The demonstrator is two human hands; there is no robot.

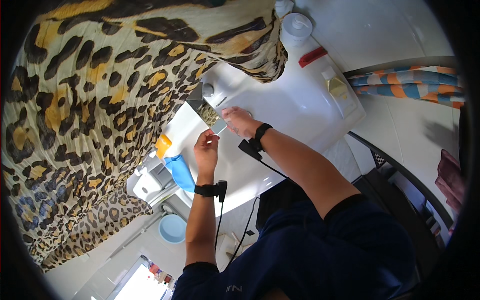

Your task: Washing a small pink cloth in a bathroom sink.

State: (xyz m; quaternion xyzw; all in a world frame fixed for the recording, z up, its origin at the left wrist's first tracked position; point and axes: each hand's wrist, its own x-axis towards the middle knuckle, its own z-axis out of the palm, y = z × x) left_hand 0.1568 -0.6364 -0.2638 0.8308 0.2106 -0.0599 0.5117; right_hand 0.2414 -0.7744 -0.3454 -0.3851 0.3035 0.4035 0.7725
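Observation:
My left hand [206, 147] is at the tip of the flat chrome faucet [206, 111], its thumb and forefinger bent toward each other. A small pale spot shows at these fingertips, and I cannot make out what it is. Just right of the spout, over the white sink [295, 107], my right hand [241, 122] has its fingers curled and slightly smeared. Whether it holds anything is hidden. Each wrist wears a black strap with a cable.
A leopard-print curtain [115, 95] hangs along the left. On the sink's edges are a pump bottle [296, 31], a red object [312, 57], a bottle of yellowish liquid [336, 87], an orange tube [163, 145] and a blue item [180, 171]. Lower left, a light-blue basin [172, 229].

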